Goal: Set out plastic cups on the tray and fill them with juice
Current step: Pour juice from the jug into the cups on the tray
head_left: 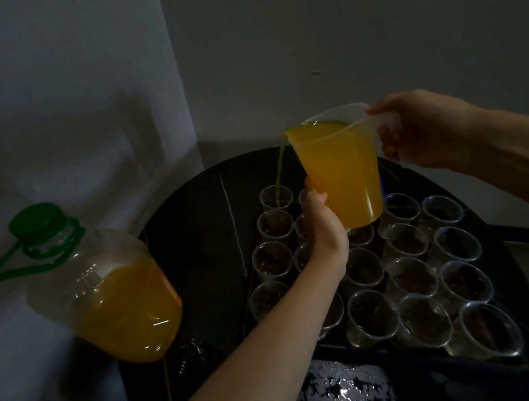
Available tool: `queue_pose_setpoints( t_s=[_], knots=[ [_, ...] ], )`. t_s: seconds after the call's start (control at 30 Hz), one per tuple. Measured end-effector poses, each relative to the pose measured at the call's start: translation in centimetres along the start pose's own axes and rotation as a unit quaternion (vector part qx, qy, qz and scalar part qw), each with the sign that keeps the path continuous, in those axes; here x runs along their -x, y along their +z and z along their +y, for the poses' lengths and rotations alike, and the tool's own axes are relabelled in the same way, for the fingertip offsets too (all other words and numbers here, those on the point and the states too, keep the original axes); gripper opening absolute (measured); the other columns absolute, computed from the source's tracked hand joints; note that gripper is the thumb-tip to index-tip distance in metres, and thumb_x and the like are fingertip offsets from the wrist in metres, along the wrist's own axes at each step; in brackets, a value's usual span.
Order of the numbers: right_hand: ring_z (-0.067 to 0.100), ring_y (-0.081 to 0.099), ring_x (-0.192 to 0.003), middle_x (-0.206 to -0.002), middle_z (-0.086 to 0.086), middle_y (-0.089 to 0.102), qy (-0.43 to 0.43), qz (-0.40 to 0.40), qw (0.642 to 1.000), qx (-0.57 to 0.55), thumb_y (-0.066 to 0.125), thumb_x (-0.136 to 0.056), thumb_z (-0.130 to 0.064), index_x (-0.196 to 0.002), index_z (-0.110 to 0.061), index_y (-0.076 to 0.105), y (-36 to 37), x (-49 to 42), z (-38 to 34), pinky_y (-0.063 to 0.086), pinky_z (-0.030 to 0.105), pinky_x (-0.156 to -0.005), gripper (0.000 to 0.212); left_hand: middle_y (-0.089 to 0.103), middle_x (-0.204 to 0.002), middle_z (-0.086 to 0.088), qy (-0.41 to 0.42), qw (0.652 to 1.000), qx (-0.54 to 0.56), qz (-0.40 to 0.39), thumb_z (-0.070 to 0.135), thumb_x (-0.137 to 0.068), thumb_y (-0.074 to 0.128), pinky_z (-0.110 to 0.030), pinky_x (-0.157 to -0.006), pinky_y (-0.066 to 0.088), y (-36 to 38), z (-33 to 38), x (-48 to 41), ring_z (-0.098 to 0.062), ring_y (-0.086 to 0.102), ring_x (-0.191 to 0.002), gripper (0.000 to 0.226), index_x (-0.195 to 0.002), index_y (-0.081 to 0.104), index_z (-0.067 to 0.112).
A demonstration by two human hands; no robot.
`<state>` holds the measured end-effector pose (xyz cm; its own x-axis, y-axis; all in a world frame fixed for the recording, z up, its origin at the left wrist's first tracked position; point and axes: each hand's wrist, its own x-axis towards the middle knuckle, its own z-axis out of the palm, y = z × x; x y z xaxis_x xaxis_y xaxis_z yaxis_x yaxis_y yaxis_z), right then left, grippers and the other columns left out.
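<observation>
1. Held aloft above the tray [364, 351] and tipped towards its far left corner: a clear plastic jug [341, 175], mostly full of orange liquid.
2. Gripping the jug's handle from the right: the right hand [421, 132], fingers [389, 146] curled round the handle, forearm reaching in from the right edge of the shot.
3. Steadying the jug from below and to the left: the left hand [325, 225], seen from the back, fingers [315, 196] wrapped against the jug's lower wall.
4. Falling from the spout in a thin line: a stream of juice [279, 174], landing in the cup [270, 196] at the tray's far left corner.
5. Packed in close rows across the rest of the dark tray: clear plastic cups [372, 311], upright and rim to rim, looking dark inside; several partly hidden behind the left forearm.
6. Under the tray: a round, dark desk [194, 245], set into the corner of pale walls [334, 35].
7. At the desk's left edge, left of the tray: a large clear bottle [108, 292], roughly half full of the same orange juice, green cap [38, 220] on, green carrying loop hanging from the neck.
8. At the bottom of the shot, below the tray: dark fabric [340, 395] with a pale speckled pattern.
</observation>
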<state>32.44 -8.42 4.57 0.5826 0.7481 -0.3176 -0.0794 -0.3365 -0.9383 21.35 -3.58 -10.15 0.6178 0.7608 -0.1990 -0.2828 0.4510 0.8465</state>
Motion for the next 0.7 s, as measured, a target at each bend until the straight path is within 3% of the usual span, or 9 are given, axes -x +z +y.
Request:
queue_pose_setpoints(
  t_s=[0.1,0.47,0.7],
  knots=[
    [0.005,0.045,-0.056,-0.063,-0.005,0.050,0.002,0.001,1.000,0.002,0.058,-0.096,-0.025,-0.103,-0.019,0.058,-0.19,0.03,-0.26,0.036,0.023,-0.063,0.010,0.049,-0.141,-0.007,-0.004,1.000,0.009,-0.005,0.031,-0.107,0.031,-0.053,-0.103,0.046,0.47,0.20,0.30,-0.023,0.053,-0.118,0.043,-0.149,0.035,0.037],
    [0.006,0.046,-0.051,-0.056,-0.006,0.050,0.010,-0.020,0.999,0.033,0.056,-0.097,-0.028,-0.089,-0.021,0.054,-0.62,0.49,-0.62,0.037,0.024,-0.062,0.011,0.051,-0.135,-0.005,-0.002,1.000,0.013,-0.011,0.033,-0.107,0.029,-0.055,-0.103,0.047,0.88,0.16,0.83,-0.022,0.054,-0.115,0.038,-0.143,0.039,0.039],
    [0.007,0.045,-0.054,-0.057,-0.006,0.049,0.009,-0.019,0.999,0.033,0.056,-0.098,-0.026,-0.096,-0.019,0.055,-0.49,0.85,-0.75,0.036,0.024,-0.060,0.007,0.049,-0.140,-0.008,-0.014,1.000,0.016,-0.003,0.032,-0.107,0.028,-0.058,-0.106,0.044,1.06,0.12,1.00,-0.027,0.052,-0.122,0.041,-0.147,0.038,0.036]
  ],
)
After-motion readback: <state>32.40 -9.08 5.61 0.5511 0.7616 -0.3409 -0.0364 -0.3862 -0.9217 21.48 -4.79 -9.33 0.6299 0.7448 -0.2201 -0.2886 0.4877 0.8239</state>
